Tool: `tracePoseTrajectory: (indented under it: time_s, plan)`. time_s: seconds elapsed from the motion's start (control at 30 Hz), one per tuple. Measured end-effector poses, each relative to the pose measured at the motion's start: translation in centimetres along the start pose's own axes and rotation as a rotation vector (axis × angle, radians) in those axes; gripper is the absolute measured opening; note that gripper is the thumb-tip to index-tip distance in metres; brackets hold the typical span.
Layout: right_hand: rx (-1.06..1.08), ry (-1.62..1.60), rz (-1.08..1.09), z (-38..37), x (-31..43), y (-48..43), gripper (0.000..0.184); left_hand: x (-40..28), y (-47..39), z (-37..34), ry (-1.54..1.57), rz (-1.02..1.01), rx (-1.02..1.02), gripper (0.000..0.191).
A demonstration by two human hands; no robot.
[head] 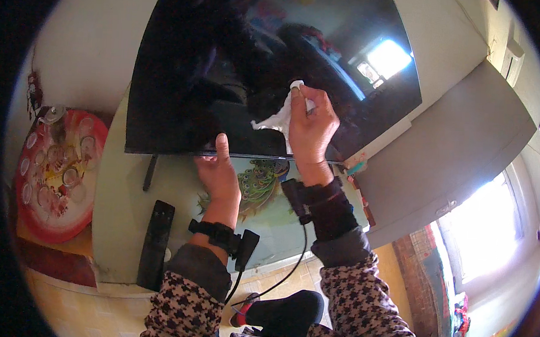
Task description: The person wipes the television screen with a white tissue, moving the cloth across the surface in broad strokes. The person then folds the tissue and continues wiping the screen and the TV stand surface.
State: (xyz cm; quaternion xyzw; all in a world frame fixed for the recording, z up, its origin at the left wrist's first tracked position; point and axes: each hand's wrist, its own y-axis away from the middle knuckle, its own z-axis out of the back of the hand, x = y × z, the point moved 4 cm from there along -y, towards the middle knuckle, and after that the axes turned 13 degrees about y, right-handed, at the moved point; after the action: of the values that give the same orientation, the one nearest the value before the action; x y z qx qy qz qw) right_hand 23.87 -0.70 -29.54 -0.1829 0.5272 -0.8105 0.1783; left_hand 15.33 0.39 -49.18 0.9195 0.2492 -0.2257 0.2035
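A flat-screen television point(200, 115) with a glossy dark screen stands before me. My right hand point(315, 123) pinches a crumpled white cloth or tissue point(279, 119) between thumb and fingers, over the lower middle of the screen. One loose end of the white piece sticks out to the left. Lower down, my left hand point(217, 175) grips the television's bottom edge, its thumb in front and its fingers tucked behind, partly hidden. Both wrists wear black straps with small devices and cables.
Below the television, a pale cabinet top point(122, 234) carries a peacock picture point(260, 184) and a long black remote control point(156, 245). A red-rimmed round tray point(99, 138) with several glasses stands left. On the right are a large grey panel point(443, 144) with a handle and a bright window point(484, 227).
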Motion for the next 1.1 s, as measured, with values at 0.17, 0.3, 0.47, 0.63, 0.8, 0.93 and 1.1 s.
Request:
tracePoseTrajectory:
  time_s: [0.17,0.3,0.47,0.63,0.8,0.93,1.1]
  plan:
    - [0.149,0.042,0.265,-1.4,0.2,2.8,0.006,-0.2,-0.2,0.0,0.019,-0.019,0.022,0.047]
    - [0.318,0.202,0.199,-0.9,-2.8,5.8,0.007,0.1,-0.3,0.0,0.071,-0.009,0.045,0.049]
    - [0.268,0.17,-0.051,-0.9,-5.3,8.1,0.008,0.6,-1.1,0.0,0.101,-0.052,0.056,0.059]
    - [0.348,0.12,-0.047,-2.1,-4.6,10.3,0.01,-0.1,-0.8,-0.2,0.102,-0.137,0.054,0.08]
    - [0.613,0.172,-0.148,-1.4,-5.0,11.0,0.014,-0.8,-0.2,-0.4,0.144,0.079,-0.022,0.078]
    - [0.444,-0.241,-0.585,1.5,-6.4,11.9,0.019,-1.2,0.2,-0.6,0.124,0.125,-0.025,0.078]
    - [0.342,-0.663,-0.815,7.2,-5.6,16.2,0.018,-1.5,0.3,-0.7,0.123,0.085,0.055,0.079]
